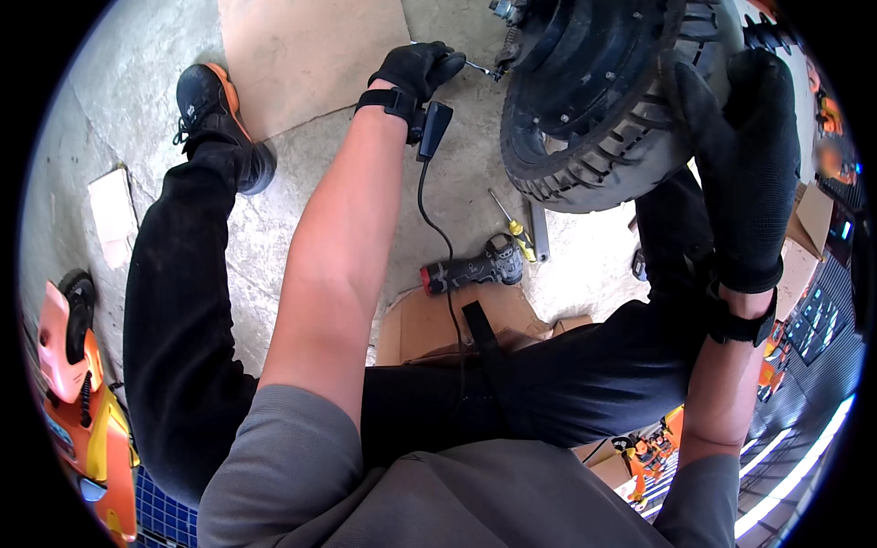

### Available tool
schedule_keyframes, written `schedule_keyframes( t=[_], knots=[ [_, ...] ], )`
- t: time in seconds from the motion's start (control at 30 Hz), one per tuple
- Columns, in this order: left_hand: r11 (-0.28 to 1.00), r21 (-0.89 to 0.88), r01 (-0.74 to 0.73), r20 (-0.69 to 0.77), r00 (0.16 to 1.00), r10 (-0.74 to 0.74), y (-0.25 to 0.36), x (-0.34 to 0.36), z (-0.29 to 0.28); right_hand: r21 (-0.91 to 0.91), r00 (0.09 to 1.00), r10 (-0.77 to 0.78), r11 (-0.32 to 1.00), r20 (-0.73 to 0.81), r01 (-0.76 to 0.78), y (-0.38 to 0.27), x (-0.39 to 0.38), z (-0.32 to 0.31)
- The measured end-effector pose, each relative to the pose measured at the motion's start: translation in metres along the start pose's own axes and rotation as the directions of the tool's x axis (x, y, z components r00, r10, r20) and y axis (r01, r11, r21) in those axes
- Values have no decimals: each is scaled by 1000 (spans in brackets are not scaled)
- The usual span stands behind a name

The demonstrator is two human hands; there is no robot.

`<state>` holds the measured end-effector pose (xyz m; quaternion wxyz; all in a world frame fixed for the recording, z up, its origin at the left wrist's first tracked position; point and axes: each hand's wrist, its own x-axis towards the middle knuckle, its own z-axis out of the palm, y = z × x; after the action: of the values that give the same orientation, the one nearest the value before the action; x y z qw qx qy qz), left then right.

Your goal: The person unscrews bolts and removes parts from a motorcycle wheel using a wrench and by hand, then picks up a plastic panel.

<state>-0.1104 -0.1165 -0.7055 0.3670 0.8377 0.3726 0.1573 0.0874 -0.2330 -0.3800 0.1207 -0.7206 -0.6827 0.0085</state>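
Concrete floor [283, 178] below; the wheel [585, 91] looks heavy, stiff, best gripped by its tyre [589, 183]. Left hand [416, 71] pinches a slim metal tool [481, 69]; right hand [749, 173] spreads at the tyre.

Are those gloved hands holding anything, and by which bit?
The left hand holds a thin silver tool by the part farther from the wheel. The right hand is at the tyre tread; whether it grips can't be told.
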Motion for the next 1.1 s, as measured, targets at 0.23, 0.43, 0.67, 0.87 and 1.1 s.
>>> schedule_keyframes(
  t=[0.23,0.43,0.67,0.87,1.1],
  knots=[
    [990,-30,136,62,989,-134,6,1,4,1,1000,-7,1000,18,7,0,4,-2],
    [991,14,130,118,984,-130,0,2,11,-40,999,-39,998,11,40,1,4,-1],
    [990,9,140,126,982,-140,5,2,18,31,1000,12,999,-4,-12,2,4,1],
    [989,38,141,129,981,-144,5,10,23,-64,1000,-18,998,-13,17,3,5,-1],
    [987,8,161,114,980,-161,11,13,24,-135,996,-52,990,-66,43,-2,4,2]
  ],
)
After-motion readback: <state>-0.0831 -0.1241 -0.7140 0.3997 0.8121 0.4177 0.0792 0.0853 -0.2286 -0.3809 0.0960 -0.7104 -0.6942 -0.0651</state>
